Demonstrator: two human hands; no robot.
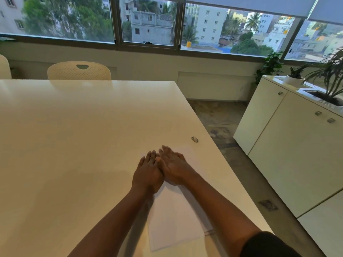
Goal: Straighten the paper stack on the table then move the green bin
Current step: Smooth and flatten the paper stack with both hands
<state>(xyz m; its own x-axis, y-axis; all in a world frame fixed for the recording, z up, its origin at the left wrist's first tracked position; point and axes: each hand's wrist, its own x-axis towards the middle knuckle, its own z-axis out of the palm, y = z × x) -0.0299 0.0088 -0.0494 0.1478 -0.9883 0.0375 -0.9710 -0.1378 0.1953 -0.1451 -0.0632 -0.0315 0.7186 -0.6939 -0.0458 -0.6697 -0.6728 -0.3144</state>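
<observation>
1. The paper stack (pixel 176 219) lies on the table (pixel 74 136) near its right edge.
2. The left hand (pixel 147 173) and right hand (pixel 173 167) rest flat on its far end, side by side, touching.
3. Each grip is open, holding nothing.

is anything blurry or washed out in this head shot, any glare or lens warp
Head view: the right hand fingertips are motion-blurred; the left hand is sharper. The white paper stack barely separates from the table, which carries soft window glare at its far edge. Wide-angle distortion bows the window frames.
</observation>
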